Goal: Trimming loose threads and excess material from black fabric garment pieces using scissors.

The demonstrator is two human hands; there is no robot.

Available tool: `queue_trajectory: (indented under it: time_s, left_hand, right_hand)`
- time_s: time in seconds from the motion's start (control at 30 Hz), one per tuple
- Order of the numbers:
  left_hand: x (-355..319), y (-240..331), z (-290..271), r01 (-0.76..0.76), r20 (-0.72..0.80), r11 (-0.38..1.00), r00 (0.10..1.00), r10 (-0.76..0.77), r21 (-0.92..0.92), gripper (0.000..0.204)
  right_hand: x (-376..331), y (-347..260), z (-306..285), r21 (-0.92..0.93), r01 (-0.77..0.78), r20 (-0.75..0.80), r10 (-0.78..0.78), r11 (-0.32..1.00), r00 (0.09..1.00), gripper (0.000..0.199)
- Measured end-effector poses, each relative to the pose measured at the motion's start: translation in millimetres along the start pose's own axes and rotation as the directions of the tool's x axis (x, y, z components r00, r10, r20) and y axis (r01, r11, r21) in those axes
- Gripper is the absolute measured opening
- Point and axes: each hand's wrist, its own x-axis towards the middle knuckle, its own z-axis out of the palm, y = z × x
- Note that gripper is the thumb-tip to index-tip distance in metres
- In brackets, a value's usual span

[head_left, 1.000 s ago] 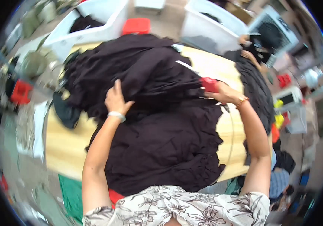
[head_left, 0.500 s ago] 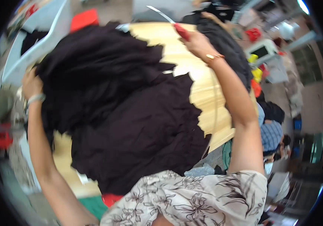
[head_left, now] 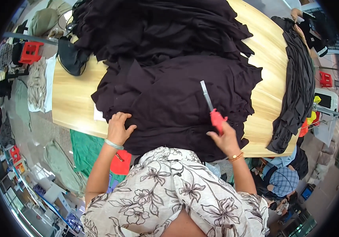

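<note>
Dark purplish-black cloth (head_left: 169, 94) with ragged edges lies spread over a pale wooden table (head_left: 74, 94). A bunched, folded part of the same dark cloth (head_left: 157, 31) lies farther back. At the near left edge, my left hand (head_left: 118, 127) rests on the cloth, with thumb and fingers apart. My right hand (head_left: 226, 139) is at the near right, over the cloth, and holds a red-handled cutting tool (head_left: 218, 119). Its long, thin metal blade points away from me and slightly left. The grip hides part of the handle, so I cannot tell its exact kind.
A long dark cloth bundle (head_left: 294, 83) lies along the table's right side. A black cap-like item (head_left: 71, 56) hangs at the left edge. Red stools (head_left: 31, 52) and green fabric (head_left: 85, 150) are at left. Another person (head_left: 313, 35) is at the far right, another (head_left: 284, 181) at the lower right.
My view has shifted, and both hands have come back toward my body. My left hand has let go of the cloth's far left edge. The cutting tool stays in my right hand.
</note>
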Motion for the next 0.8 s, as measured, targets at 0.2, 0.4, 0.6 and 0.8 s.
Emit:
queue_trajectory:
  time_s: [0.2,0.4,0.6,0.8]
  left_hand:
    - [-40.5,22.8,13.4,-0.160,-0.157,0.987,0.974,0.163,0.032,0.060]
    - [-56.3,29.1,58.3,-0.112,-0.166,0.989,0.978,0.128,0.099,0.066]
    - [-16.9,19.5,14.9,-0.138,-0.264,0.980,0.960,0.095,-0.146,0.020]
    - [52.7,29.5,-56.9,-0.223,-0.617,0.898,0.784,-0.066,-0.380,0.017]
  right_hand:
    - [-48.7,23.0,39.0,-0.227,0.100,0.148,-0.067,0.969,0.987,0.067]
    - [-37.8,25.4,31.2,-0.155,0.155,0.048,-0.150,0.976,0.988,0.041]
    - [-18.2,-13.0,-20.8,-0.108,0.272,-0.166,-0.288,0.956,0.943,0.038]
    - [14.3,-26.5,-85.4,-0.038,0.208,-0.449,-0.203,0.977,0.870,0.038]
